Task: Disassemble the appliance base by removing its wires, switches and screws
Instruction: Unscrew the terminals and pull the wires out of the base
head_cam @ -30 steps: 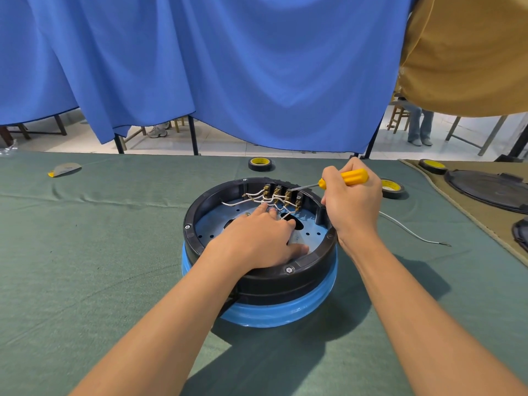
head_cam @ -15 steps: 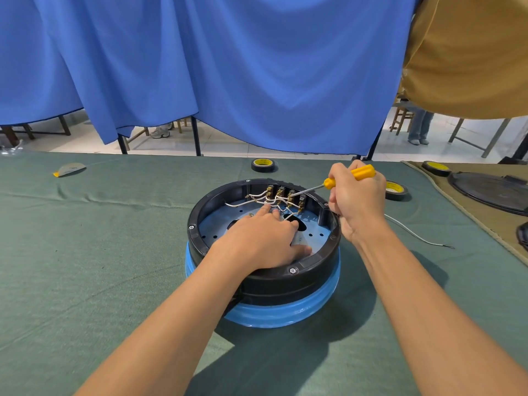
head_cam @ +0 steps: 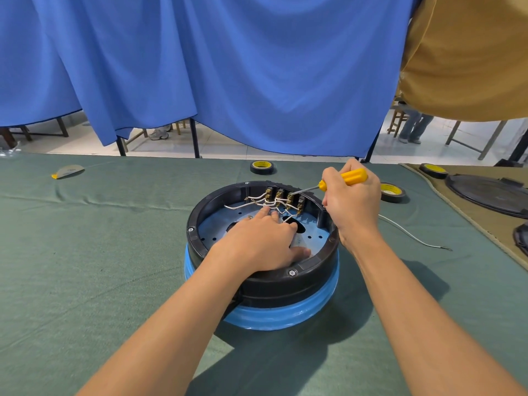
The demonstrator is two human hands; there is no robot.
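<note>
Right hand: grip closed round the yellow handle of a screwdriver, fingers wrapped tight. The metal shaft runs out from this grip, down and toward the left hand. Its tip is at the row of switches on the far inner wall of the appliance base. Whether the tip sits in a screw cannot be told.

Left hand: no grip taken. The fingers lie straight and flat on the blue plate inside the base, and the thumb rests near the nearer rim. The fingertips touch the white wires, which run from the switches just beyond them.

The base is round, black above a blue band. It stands on the green-covered counter, directly under both hands. A hex screw sits in the rim just below the left thumb.

Beyond the right-hand grip, on its outer side:
- A loose wire lies on the counter, apart from the base.
- A roll of black tape lies near the screwdriver handle.
- A dark round lid rests on a tan cloth, well apart.

A second tape roll lies past the base, on the far side of both hands. A blue curtain hangs behind the counter.
</note>
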